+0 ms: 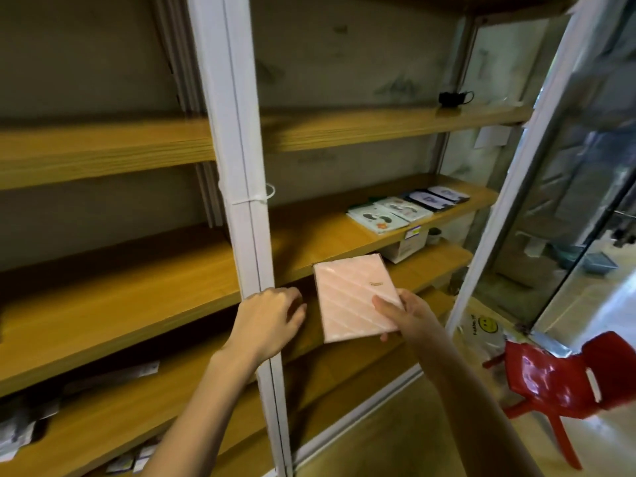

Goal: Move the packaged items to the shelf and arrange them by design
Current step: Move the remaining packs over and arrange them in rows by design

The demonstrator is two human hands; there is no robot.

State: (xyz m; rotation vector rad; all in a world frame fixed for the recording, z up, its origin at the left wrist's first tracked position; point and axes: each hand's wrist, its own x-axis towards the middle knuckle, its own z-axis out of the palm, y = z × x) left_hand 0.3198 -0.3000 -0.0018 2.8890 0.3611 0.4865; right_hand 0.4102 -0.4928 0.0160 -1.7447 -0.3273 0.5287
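My right hand [406, 316] grips a flat pale pink package [354, 297] with diagonal stripes by its lower right corner, holding it in front of the wooden shelf [309, 242]. My left hand [270, 321] hovers just left of the package beside the white upright post [241, 187], fingers loosely curled, holding nothing. Further right on the same shelf board lie white packages with printed designs [389, 215] and dark blue ones [437, 197], laid flat in a row.
A black object [454, 97] sits on the shelf above. A white box [404, 247] stands on the board below. Small packets [20, 432] lie at the lower left. A red plastic chair [564, 380] and a smiley plastic bag [481, 330] are on the floor at right.
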